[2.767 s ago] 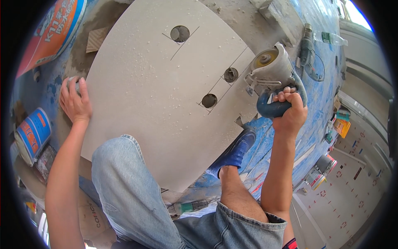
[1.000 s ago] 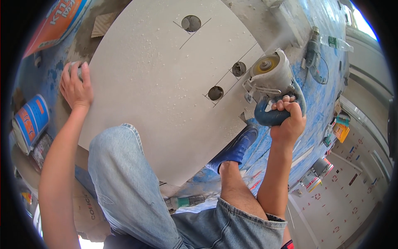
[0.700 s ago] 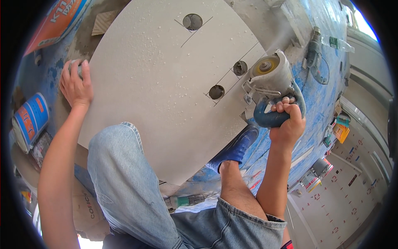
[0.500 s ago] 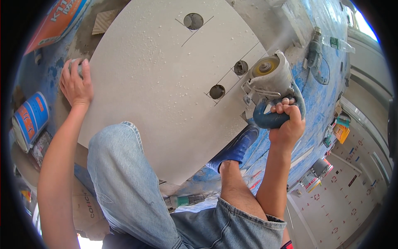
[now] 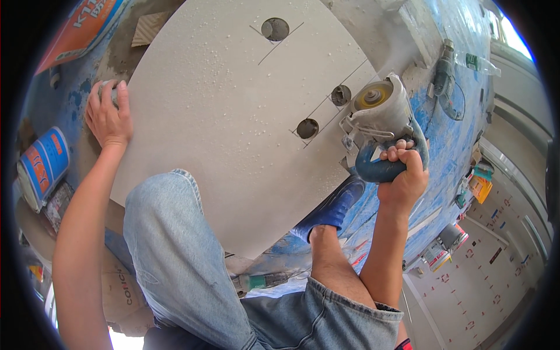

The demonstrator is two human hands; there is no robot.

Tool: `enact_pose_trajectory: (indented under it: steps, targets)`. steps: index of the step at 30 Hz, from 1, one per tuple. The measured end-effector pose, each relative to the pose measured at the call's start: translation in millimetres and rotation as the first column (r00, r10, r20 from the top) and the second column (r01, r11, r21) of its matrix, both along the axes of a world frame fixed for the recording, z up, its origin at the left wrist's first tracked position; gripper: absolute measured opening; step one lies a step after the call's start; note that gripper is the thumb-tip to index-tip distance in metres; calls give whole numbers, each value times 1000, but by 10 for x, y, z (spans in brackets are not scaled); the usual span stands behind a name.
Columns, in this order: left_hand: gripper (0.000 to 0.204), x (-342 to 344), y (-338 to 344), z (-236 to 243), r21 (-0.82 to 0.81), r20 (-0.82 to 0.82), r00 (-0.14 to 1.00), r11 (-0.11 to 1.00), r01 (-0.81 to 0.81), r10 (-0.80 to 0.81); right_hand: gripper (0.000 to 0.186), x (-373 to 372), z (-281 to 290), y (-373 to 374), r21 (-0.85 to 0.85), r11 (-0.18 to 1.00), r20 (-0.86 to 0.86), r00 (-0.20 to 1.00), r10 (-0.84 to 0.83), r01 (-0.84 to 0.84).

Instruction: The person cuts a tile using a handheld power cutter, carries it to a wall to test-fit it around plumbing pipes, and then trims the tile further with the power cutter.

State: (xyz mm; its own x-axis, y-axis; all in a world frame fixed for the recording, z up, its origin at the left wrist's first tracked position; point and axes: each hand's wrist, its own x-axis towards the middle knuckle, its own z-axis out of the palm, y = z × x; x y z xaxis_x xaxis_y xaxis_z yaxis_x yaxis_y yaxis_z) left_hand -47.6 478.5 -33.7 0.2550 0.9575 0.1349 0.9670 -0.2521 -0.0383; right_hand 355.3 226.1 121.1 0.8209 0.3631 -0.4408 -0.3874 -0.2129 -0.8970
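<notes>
A large pale tile (image 5: pixel 210 140), sprinkled with white grains, lies before me with several round holes and thin dark marking lines. My right hand (image 5: pixel 405 175) is closed round the blue handle of a handheld tile cutter (image 5: pixel 382 111). The cutter's yellowish disc sits at the tile's right edge, beside the middle hole (image 5: pixel 340 95), and pale dust streams away beyond it. At the tile's left edge, my left hand (image 5: pixel 109 116) curls its fingers over a roundish grey thing, mostly hidden by them.
My blue shoe (image 5: pixel 332 207) is by the tile's lower right edge. A corded power tool (image 5: pixel 444 76) and a clear plastic bottle (image 5: pixel 478 63) lie at the far right. A blue-and-orange can (image 5: pixel 44 163) stands left, below a large orange bucket (image 5: pixel 79 29).
Little differs. The tile appears shifted very slightly right in view, and the cutter sits marginally closer to its holes. Both hands keep their grips while dust still streams.
</notes>
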Motion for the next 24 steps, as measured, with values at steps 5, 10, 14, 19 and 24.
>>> enact_pose_trajectory:
  steps: [5, 10, 14, 19, 24]
  targets:
    - [47, -6, 4, 4, 5, 6, 1000, 1000, 8, -8, 17, -15, -8, 10, 8, 1000, -1, 1000, 2, -2]
    - [47, 6, -2, 7, 9, 0, 1000, 1000, 12, -12, 17, -15, -10, -3, 4, 1000, 2, 1000, -3, 3]
    - [47, -8, 4, 5, 7, 2, 1000, 1000, 13, -13, 17, -19, -33, -8, 16, 1000, 1, 1000, 5, -5]
    - [48, 0, 3, 0, 0, -6, 1000, 1000, 9, -9, 16, -17, -28, -3, 18, 1000, 9, 1000, -6, 6]
    - [48, -8, 3, 7, 2, -26, 1000, 1000, 6, -6, 15, -20, -49, 0, 13, 1000, 18, 1000, -11, 10]
